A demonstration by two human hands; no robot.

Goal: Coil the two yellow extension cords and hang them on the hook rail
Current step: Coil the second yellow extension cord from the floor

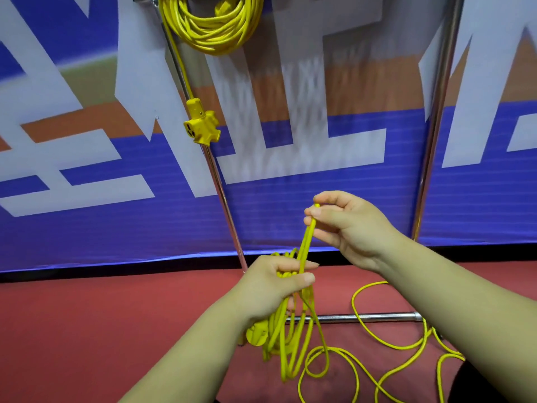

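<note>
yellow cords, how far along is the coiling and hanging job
Done: the first cord hangs coiled at the top. In hand: the left hand grips loops of the second cord while the right hand pinches a strand. Left: coil the length lying loose on the red floor, then hang it.

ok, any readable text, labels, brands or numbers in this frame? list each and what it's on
No text here can be read as it stands.
banner: huge white letter-like strokes, cropped and skewed; no word readable.
outlet block: no legible marking.
hung cord and loose cord: no print visible.
</note>
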